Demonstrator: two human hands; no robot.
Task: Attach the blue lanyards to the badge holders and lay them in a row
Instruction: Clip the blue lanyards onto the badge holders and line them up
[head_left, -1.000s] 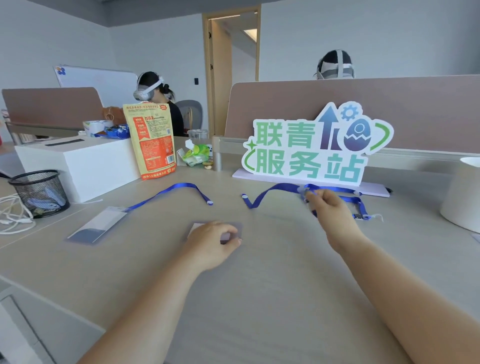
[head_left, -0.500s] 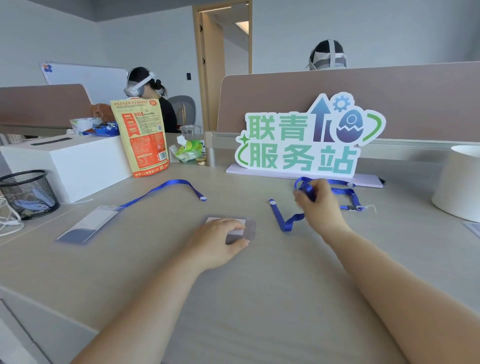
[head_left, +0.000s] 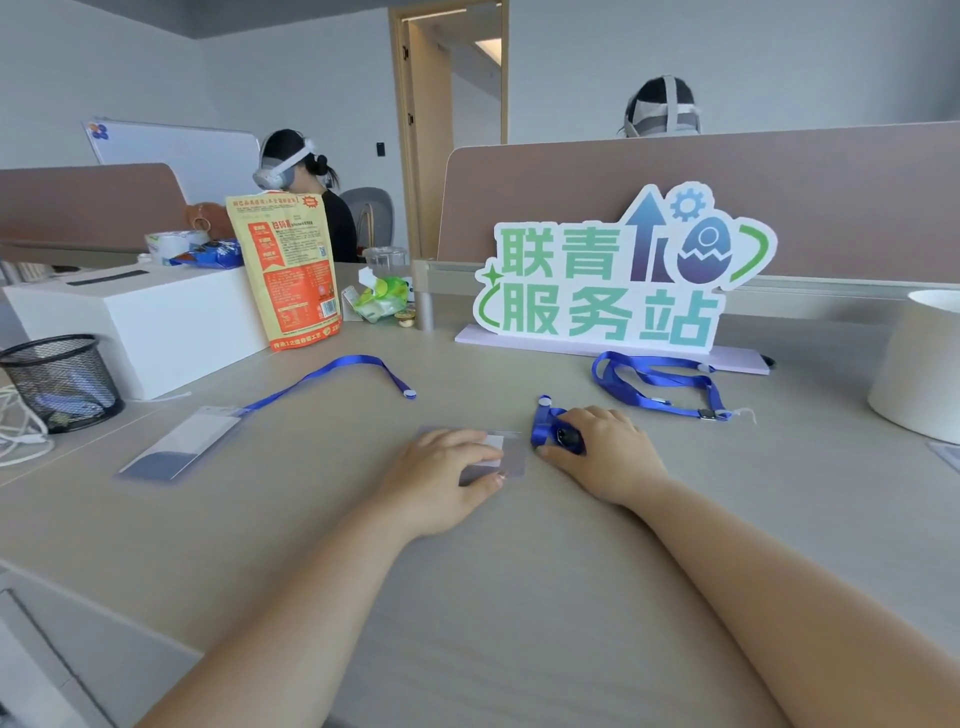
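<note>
It is a pale-walled office with an open wooden doorway (head_left: 452, 124) at the back, a whiteboard (head_left: 171, 156) on the left wall, and brown padded desk dividers (head_left: 727, 197) behind which two people wearing headsets sit. The work goes on at a broad, light beige laminate desk (head_left: 519, 597), and the plainest landmark on it is the white cut-out sign with green characters (head_left: 613, 280) standing on a lilac base at the far edge. Left of that sign stand an orange and yellow snack pouch (head_left: 291, 275), a white box (head_left: 140, 322) and a black wire-mesh pen cup (head_left: 62, 382); right of it sits a round white container (head_left: 919, 364). Just in front of the sign lies a loose bundle of blue lanyards with metal clips (head_left: 660, 384). Nearer the person and left of the sign, a finished clear plastic badge holder with a grey lower band (head_left: 176, 444) lies flat, its attached blue lanyard (head_left: 332, 371) curving back toward the pouch. In front of the sign, the left hand (head_left: 441, 478) lies palm down with fingers together, pressing a second clear badge holder (head_left: 498, 454) to the desk. Just beside it, the right hand (head_left: 608, 452) has its fingers curled around a bunched blue lanyard with a dark clip (head_left: 556, 428), resting on the desk at the holder's right edge.
</note>
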